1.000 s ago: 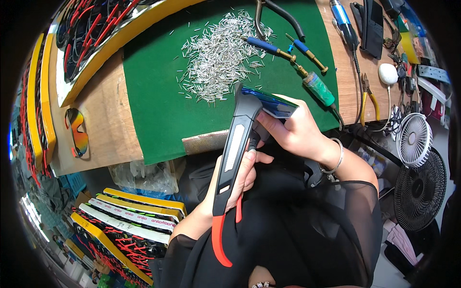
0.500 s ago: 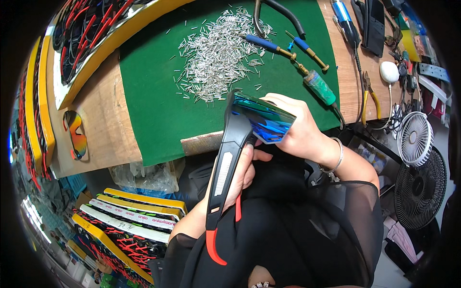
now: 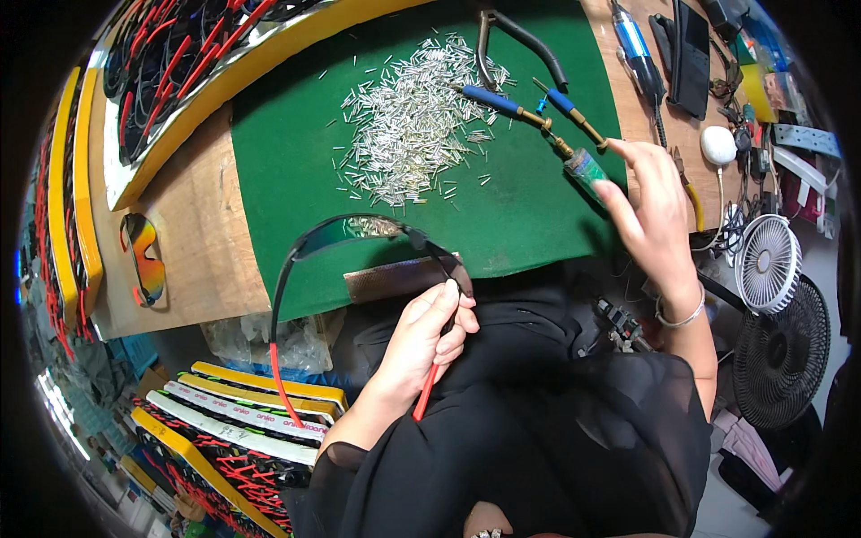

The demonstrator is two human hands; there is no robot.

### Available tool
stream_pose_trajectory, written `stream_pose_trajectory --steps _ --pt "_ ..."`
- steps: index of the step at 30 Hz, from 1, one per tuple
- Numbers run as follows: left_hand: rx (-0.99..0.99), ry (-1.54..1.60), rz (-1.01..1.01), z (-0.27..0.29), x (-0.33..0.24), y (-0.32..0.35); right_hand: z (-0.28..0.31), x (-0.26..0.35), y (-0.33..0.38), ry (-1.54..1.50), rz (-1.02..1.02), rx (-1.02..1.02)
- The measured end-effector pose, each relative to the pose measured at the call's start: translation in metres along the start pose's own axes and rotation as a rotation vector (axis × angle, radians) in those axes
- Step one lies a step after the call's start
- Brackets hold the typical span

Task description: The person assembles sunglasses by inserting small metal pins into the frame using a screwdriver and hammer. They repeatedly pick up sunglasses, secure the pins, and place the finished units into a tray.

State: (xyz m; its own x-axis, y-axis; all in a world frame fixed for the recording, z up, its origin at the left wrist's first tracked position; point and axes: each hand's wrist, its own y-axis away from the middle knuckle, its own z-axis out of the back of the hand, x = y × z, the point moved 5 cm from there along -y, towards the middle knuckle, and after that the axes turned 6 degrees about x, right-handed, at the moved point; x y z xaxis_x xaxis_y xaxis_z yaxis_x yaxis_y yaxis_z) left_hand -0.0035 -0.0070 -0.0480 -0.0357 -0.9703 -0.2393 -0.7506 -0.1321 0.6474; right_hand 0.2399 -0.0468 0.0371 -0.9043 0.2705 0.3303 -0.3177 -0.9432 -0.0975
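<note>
My left hand (image 3: pixel 420 336) grips a pair of wraparound sunglasses (image 3: pixel 359 224) near one hinge. They have a black frame, tinted lenses and red temple tips, and are held above the front edge of the green mat. Thumb and fingers spread, my right hand (image 3: pixel 662 211) is over the mat's right side. Its thumb is by a green-wrapped tool handle (image 3: pixel 587 168) with a brass fitting. The index fingertip is at the brass end of a short blue-handled screwdriver (image 3: pixel 561 99); whether it touches cannot be told. Another blue tool with brass ends (image 3: pixel 491 99) lies to the left.
Small metal pins (image 3: pixel 408 134) are heaped on the green mat (image 3: pixel 296 179), beside pliers (image 3: pixel 484 54). Yellow-edged trays (image 3: pixel 170 152) of eyewear stand at left, near orange-lensed glasses (image 3: pixel 145 260). At right are a blue corded tool (image 3: pixel 635 49), a phone (image 3: pixel 691 63) and fans (image 3: pixel 769 260).
My right hand has left the sunglasses and moved right to the tools. My left hand keeps the sunglasses, which have turned so the lenses point away and the far temple swings left.
</note>
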Motion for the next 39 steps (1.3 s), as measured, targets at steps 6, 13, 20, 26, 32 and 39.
stream_pose_trajectory --steps 6,13,20,26,32,39 --pt "0.01 -0.027 0.045 -0.012 0.007 -0.008 -0.035 -0.009 0.01 0.025 -0.009 0.041" --pt "-0.093 -0.11 -0.145 0.002 -0.011 0.005 -0.017 0.022 0.008 -0.261 0.156 0.083" --pt "-0.124 -0.231 -0.28 -0.007 -0.029 0.003 -0.056 0.064 0.0 -0.343 0.14 0.381" --pt "-0.175 -0.235 -0.232 -0.019 -0.024 -0.001 -0.065 0.076 -0.009 -0.02 0.118 0.362" --pt "-0.102 -0.233 -0.176 -0.01 -0.01 -0.012 -0.038 0.05 0.0 -0.186 0.043 0.32" --pt "-0.102 -0.155 -0.207 -0.011 -0.015 -0.011 -0.053 0.051 0.004 -0.101 0.018 0.327"
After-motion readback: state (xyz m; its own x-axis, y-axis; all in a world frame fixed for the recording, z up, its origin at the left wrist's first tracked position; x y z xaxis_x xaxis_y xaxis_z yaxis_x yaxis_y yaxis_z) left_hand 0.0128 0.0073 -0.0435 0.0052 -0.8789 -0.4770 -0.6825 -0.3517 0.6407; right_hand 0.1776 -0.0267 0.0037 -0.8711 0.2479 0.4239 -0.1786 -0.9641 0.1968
